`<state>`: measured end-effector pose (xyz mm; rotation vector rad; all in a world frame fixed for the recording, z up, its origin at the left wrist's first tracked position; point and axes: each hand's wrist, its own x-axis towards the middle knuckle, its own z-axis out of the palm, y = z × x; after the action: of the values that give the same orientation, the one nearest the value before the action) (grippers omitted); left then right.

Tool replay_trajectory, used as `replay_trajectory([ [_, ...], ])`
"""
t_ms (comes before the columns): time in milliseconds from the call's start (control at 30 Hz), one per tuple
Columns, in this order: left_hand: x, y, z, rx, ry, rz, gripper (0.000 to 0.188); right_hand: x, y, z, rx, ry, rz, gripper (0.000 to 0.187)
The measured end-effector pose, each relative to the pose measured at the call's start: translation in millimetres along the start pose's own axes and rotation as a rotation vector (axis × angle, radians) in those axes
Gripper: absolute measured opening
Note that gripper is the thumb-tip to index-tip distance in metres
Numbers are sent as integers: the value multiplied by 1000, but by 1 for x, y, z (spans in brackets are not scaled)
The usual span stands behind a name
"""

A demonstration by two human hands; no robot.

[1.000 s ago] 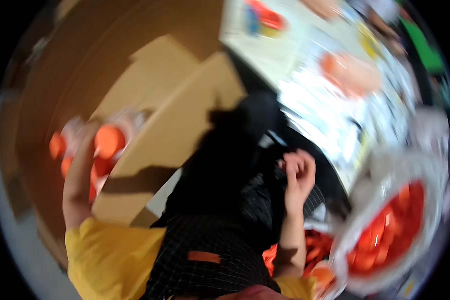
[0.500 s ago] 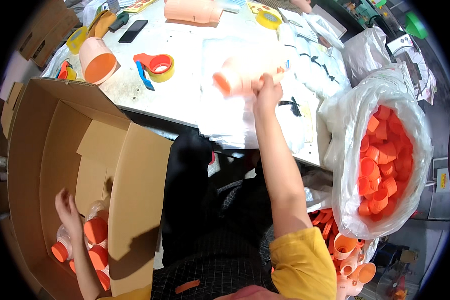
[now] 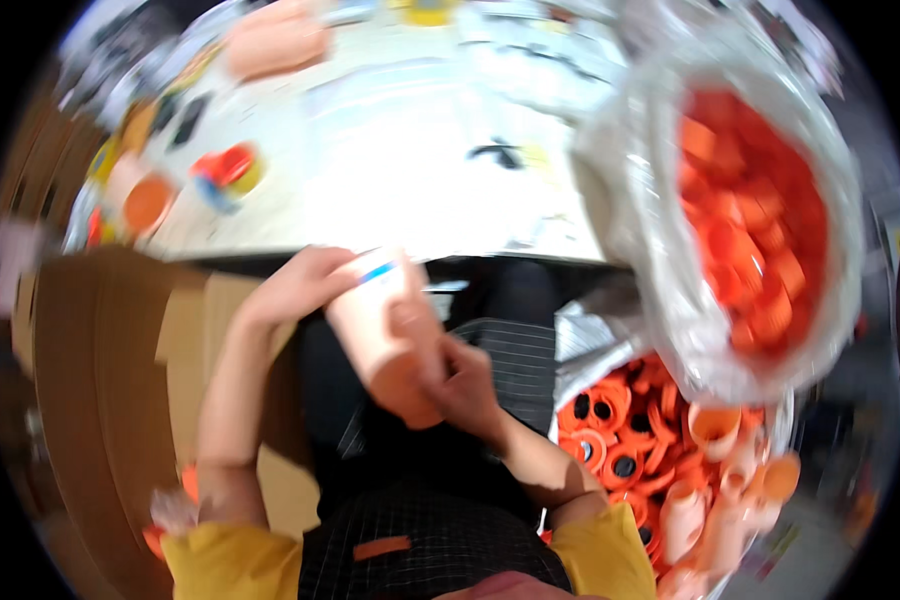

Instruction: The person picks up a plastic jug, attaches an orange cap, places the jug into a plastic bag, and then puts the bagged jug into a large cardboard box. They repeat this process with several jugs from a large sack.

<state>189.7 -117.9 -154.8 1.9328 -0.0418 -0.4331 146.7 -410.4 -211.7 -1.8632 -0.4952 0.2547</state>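
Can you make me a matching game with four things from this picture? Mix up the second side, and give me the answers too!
Things:
1. Peach plastic cylinder with a blue mark
2. Big whitish see-through plastic bag
3. Brown cardboard box
4. Red, blue and yellow tape dispenser

Places and states:
A. Lying on the white table
B. Open, beside the left forearm
C. Held by the left hand and right hand
D. Filled with orange plastic cups

Right pairs: 1-C, 2-D, 3-B, 4-A

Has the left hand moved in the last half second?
Yes: the left hand went forward and right, out of the cardboard box, to the peach container.
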Motion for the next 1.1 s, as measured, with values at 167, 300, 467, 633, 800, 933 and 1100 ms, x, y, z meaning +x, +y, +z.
replay_trajectory([
  [167,-36,-16,6,-295,7,-54,21,70,-16,-141,6,297,-202,29],
  [300,-72,-32,10,-294,138,-175,27,201,-1,-303,-1048,963,-479,34],
  [467,-43,-27,34,-451,500,-56,34,267,55,-431,-1533,378,-31,16],
  [633,-46,-25,61,-966,826,63,34,180,12,-322,-851,989,-280,56],
  [800,-32,-22,87,-1217,837,8,35,54,30,-218,904,33,112,68],
  [933,-57,-24,98,-1216,740,-106,35,32,-12,-106,633,54,-24,72],
  [1100,-70,-21,105,-1232,795,-166,38,10,-64,-120,-356,76,-844,52],
])
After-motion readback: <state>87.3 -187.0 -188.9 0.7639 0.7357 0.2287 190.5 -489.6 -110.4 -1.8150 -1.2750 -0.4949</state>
